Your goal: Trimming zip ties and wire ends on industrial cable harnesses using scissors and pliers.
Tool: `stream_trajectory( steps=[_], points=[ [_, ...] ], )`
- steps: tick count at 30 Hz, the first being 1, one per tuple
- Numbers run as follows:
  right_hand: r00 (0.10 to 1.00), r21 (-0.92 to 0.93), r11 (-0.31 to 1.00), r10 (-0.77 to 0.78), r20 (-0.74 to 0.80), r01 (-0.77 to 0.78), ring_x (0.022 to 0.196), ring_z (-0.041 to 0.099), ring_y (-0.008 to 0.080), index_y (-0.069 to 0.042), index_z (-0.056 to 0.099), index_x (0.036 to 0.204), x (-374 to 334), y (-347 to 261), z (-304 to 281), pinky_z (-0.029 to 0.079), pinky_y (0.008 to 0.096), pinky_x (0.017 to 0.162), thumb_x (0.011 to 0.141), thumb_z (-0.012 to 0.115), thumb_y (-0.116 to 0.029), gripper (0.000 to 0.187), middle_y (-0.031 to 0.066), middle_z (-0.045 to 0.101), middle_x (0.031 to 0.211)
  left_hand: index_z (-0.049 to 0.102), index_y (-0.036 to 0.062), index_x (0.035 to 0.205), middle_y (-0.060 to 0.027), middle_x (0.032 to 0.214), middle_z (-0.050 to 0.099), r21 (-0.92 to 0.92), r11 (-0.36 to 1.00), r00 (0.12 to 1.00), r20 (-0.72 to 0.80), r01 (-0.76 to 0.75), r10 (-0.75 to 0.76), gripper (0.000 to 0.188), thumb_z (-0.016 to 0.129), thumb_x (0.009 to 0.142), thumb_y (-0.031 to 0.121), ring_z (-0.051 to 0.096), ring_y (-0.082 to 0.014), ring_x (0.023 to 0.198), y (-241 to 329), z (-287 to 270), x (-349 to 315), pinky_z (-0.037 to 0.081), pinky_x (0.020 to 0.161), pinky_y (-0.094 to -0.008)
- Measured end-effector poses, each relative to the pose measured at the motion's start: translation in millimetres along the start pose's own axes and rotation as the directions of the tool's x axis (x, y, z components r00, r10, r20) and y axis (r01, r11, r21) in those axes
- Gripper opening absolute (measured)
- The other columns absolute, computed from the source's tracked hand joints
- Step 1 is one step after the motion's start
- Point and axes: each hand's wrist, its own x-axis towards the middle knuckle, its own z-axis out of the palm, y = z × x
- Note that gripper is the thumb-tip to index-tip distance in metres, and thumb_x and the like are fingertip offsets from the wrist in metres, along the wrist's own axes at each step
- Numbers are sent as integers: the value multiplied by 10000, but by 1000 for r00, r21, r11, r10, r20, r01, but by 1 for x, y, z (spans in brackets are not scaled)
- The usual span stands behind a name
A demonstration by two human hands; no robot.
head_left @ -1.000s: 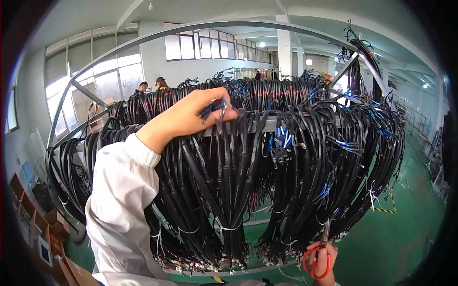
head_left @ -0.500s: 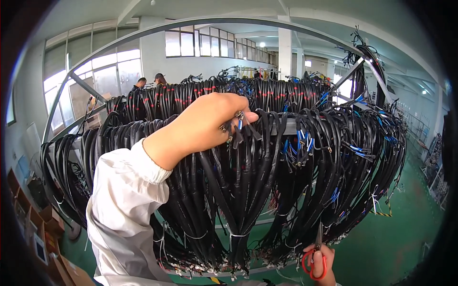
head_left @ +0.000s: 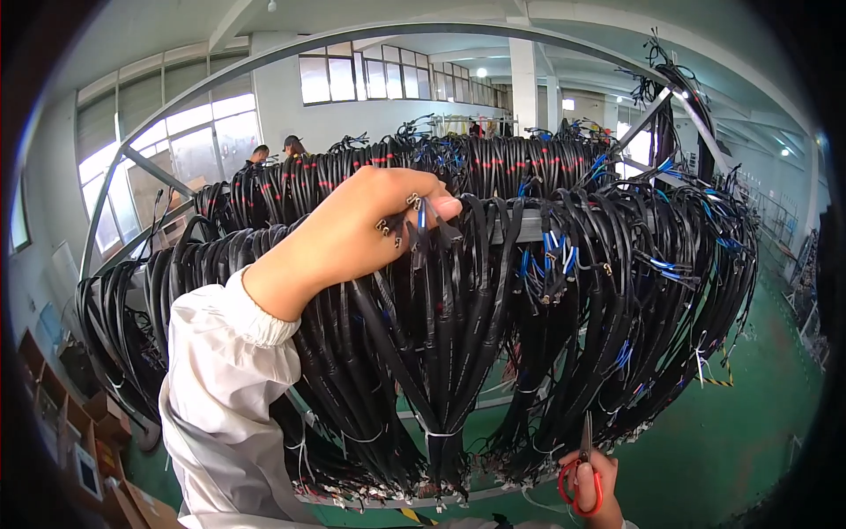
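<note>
Here's the left hand [head_left: 348, 225], its bulk blocking part of the metal rail [head_left: 529, 227] behind, its curled fingers covering just how the cable ends [head_left: 414, 234] are gripped. Its white sleeve [head_left: 231, 379] runs out through the lower edge. Down right, the right hand [head_left: 604, 467] covers part of the scissors [head_left: 586, 441], its forearm chopped by that same edge. Those white connectors [head_left: 441, 507] below? Too tiny to tell apart! Behind the cable rows [head_left: 344, 181], two co-workers [head_left: 294, 146] mostly vanish; a cardboard box [head_left: 152, 507] is clipped lower left.
</note>
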Motion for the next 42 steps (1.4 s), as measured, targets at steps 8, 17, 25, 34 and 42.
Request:
stream_trajectory(
  steps=[8, 17, 25, 34, 42],
  points=[
    [999, 54, 998, -23, 28, 22, 402, 473, 83, 46, 611, 775, 2, 13, 6, 355, 205, 417, 857, 480, -344, 420, 8, 471, 454, 602, -20, 919, -186, 802, 626, -49, 998, 998, 39, 44, -42, 131, 598, 828, 73, 616, -353, 792, 0, -5, 0, 485, 683, -326],
    [998, 94, 994, 48, 37, -51, 403, 457, 86, 52, 607, 783, 6, 7, 11, 361, 218, 428, 856, 475, -327, 408, 13, 477, 467, 673, 21, 952, 23, 659, 501, -285, 893, 929, 232, 347, -287, 335, 498, 937, 307, 442, -76, 669, 1, -15, 6, 384, 653, -222],
    [970, -15, 973, -231, -76, 231, 412, 471, 96, 48, 605, 770, 15, 27, 13, 362, 220, 423, 853, 463, -304, 387, 18, 482, 473, 689, 34, 930, 44, 661, 433, -430, 811, 915, 259, 396, -310, 403, 483, 935, 380, 436, -67, 679, 2, -19, 10, 355, 660, -217],
    [645, -242, 634, -763, -43, 734, 759, 391, 183, -77, 521, 771, 128, -111, -35, 339, 288, 686, 651, 701, -144, 226, 82, 372, 862, 692, 31, 910, 38, 666, 455, -419, 800, 901, 250, 431, -354, 421, 478, 933, 393, 464, -71, 707, -2, -19, 3, 372, 704, -218],
    [381, -148, 354, -890, 251, 924, 810, 538, 134, 11, 585, 992, 219, -235, 19, 446, 260, 723, 776, 622, 10, 219, 63, 524, 922, 683, 38, 932, 22, 677, 489, -351, 849, 914, 246, 395, -323, 430, 498, 916, 425, 468, -84, 698, 5, -18, 12, 381, 675, -234]
  ],
)
